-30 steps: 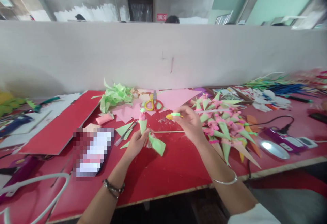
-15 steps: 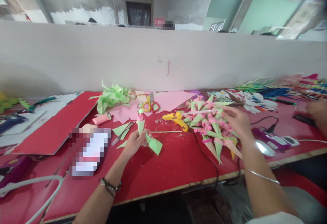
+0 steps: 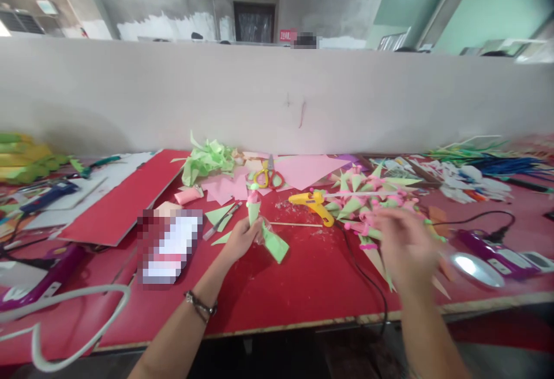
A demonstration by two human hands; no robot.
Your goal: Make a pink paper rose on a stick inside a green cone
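Observation:
My left hand [image 3: 241, 238] is closed around a small green paper cone [image 3: 254, 213], upright, with a pink middle and a pale green ball on top. A folded green paper piece [image 3: 276, 246] and some clear plastic [image 3: 262, 227] stick out from the same hand. My right hand [image 3: 404, 246], smeared by motion, hovers over the near side of a heap of green and pink paper cones [image 3: 355, 180]. Whether its fingers hold anything is hidden. Left of the heap lies a yellow glue gun [image 3: 318, 203] with a glue stick [image 3: 359, 193] in its back.
Scissors [image 3: 269, 176] lie on pink paper sheets [image 3: 309, 171] at the back. A cutter knife [image 3: 221, 221] and phone [image 3: 173, 249] are to the left. Crumpled green paper [image 3: 208, 160], a purple power strip [image 3: 489, 258] and the glue gun's cord [image 3: 361, 278] also lie about.
My right hand has drawn back from the glue stick's end towards me, over the cones' near side. The left hand keeps its hold on the cone. The whole view has shifted.

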